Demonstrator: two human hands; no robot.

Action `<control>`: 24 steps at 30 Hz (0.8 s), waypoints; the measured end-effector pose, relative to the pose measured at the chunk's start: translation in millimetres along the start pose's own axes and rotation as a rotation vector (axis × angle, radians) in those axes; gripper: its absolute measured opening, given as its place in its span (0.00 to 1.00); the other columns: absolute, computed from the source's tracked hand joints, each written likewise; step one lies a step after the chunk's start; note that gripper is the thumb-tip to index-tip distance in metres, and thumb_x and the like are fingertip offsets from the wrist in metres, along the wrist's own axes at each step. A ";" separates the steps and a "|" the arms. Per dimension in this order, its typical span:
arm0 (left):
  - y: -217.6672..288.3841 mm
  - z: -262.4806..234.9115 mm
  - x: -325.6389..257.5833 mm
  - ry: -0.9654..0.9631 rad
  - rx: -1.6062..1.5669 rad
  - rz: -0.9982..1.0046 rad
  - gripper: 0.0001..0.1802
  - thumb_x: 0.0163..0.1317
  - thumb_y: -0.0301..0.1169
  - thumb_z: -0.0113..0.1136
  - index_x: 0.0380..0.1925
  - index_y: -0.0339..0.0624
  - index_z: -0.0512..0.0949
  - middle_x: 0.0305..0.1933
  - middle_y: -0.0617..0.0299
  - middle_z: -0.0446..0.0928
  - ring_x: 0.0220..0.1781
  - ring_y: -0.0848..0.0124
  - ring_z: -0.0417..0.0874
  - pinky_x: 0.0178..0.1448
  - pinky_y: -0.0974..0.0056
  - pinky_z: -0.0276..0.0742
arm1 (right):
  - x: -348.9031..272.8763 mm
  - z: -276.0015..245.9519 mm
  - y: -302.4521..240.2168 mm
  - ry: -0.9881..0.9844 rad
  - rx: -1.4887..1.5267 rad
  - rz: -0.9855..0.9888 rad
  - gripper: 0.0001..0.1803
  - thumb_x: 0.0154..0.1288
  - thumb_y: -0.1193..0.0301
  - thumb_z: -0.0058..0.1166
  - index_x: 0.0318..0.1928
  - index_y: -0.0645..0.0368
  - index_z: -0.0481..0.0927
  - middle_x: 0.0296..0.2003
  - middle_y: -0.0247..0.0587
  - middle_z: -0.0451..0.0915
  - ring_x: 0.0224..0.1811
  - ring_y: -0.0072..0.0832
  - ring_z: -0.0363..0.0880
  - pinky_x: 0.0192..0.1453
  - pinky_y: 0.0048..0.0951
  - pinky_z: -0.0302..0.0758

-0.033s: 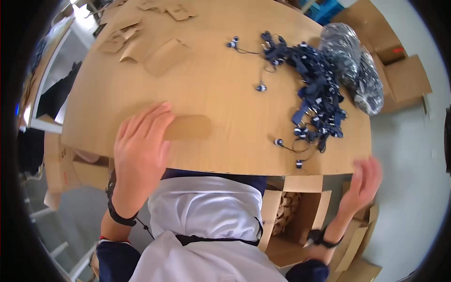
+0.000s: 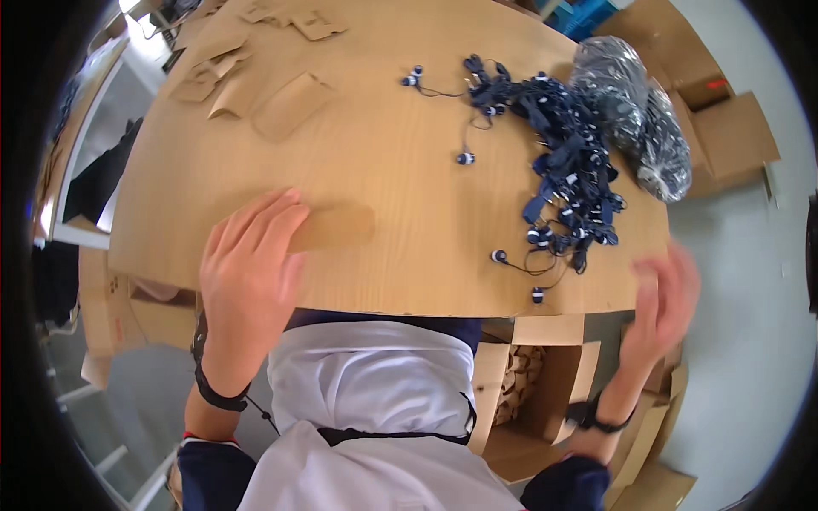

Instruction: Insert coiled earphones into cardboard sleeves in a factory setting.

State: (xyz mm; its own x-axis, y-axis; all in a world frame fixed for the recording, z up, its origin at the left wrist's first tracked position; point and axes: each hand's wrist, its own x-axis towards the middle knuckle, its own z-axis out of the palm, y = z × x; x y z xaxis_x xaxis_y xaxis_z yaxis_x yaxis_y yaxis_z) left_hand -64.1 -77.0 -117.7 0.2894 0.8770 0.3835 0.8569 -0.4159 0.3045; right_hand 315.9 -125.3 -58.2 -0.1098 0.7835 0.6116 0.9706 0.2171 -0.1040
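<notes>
Head view: left hand (image 2: 247, 281) is laid flat, fingers spread, on a small brown card sleeve (image 2: 336, 228) at the near edge of the counter (image 2: 400, 179). Right hand (image 2: 660, 298) is blurred off the near right corner; looks open and empty, grip cannot be told for certain.

Sleeve judged light, thin, stiff enough to slide, easily creased; best taken by an edge pinch. Earphone tangle (image 2: 567, 162), dark blue, far right, judged light, floppy, snag-prone.

More brown card sleeves (image 2: 273, 94) are seen far left. Crinkled clear plastic bag (image 2: 635, 106) lies far right. Open brown cartons (image 2: 545, 383) sit below the counter, near right.
</notes>
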 end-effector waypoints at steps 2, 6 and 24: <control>-5.6 3.7 -1.6 0.114 -0.003 -0.065 0.21 0.48 0.17 0.61 0.46 0.37 0.80 0.50 0.55 0.82 0.57 0.58 0.80 0.60 0.58 0.73 | 78.7 35.8 -35.5 -0.114 0.416 0.078 0.13 0.63 0.77 0.56 0.48 0.65 0.79 0.37 0.40 0.83 0.43 0.30 0.80 0.51 0.30 0.73; -1.0 10.0 7.2 0.163 -0.023 -0.036 0.23 0.47 0.15 0.58 0.47 0.37 0.80 0.54 0.54 0.80 0.59 0.57 0.78 0.61 0.58 0.72 | 188.0 139.6 -8.5 -0.345 0.359 -0.158 0.19 0.68 0.66 0.52 0.54 0.66 0.76 0.45 0.50 0.80 0.45 0.35 0.80 0.53 0.32 0.73; 24.8 -49.9 18.8 0.300 -0.445 0.169 0.24 0.60 0.29 0.59 0.58 0.35 0.73 0.61 0.49 0.74 0.62 0.53 0.74 0.69 0.49 0.61 | 198.2 50.3 -106.5 0.013 0.890 -0.183 0.18 0.68 0.72 0.55 0.56 0.61 0.73 0.27 0.32 0.76 0.29 0.17 0.71 0.35 0.18 0.69</control>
State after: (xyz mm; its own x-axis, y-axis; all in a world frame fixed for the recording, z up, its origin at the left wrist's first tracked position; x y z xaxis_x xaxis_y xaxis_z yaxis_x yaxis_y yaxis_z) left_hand -58.7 -82.8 -59.4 0.2174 0.7096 0.6702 0.5274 -0.6632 0.5311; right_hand 180.0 36.2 34.7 -0.2384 0.6867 0.6868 0.4132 0.7117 -0.5681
